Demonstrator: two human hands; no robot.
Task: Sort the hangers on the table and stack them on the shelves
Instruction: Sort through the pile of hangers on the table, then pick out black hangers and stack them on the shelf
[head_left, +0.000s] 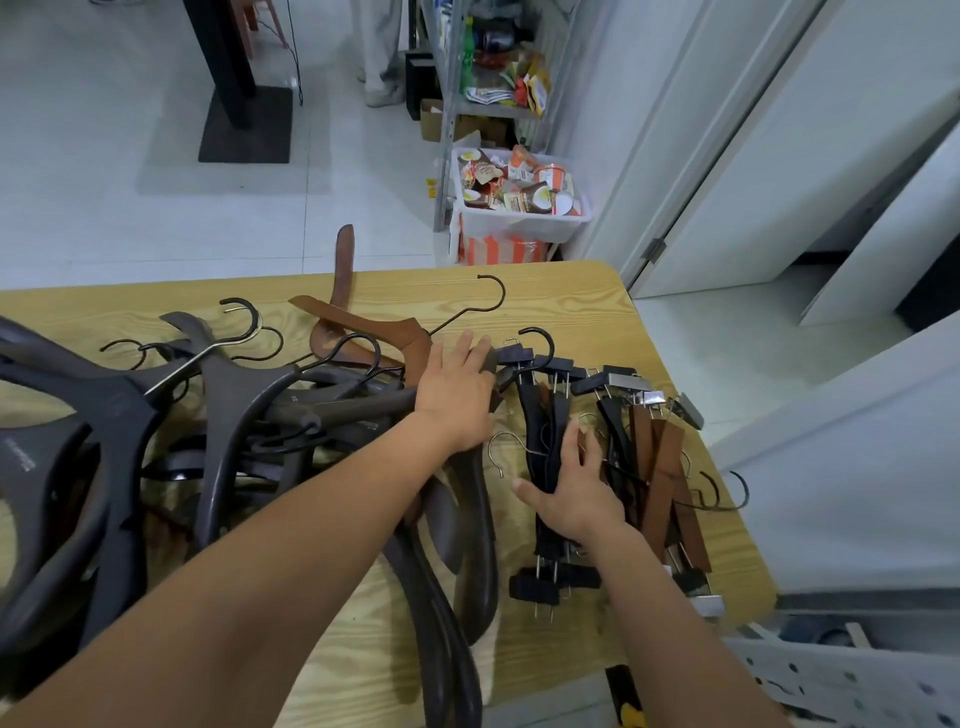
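A tangle of dark grey and brown coat hangers (223, 405) covers the left half of the wooden table (582, 301). Two lighter brown wooden hangers (363, 332) lie at its far side. On the right lies a bundle of black and brown clip hangers (618, 426). My left hand (454, 395) reaches across the pile, fingers spread, its tips on the black clip end of one hanger. My right hand (576, 493) rests on the black clip hangers, fingers curled over them. Whether either hand truly grips is hard to tell.
A metal shelf rack (457, 104) with snack packs stands beyond the table, with a white bin (519, 218) of packaged food at its foot. A person's legs (382, 57) stand by it. White doors lie right; a perforated metal panel (852, 680) sits near the bottom right.
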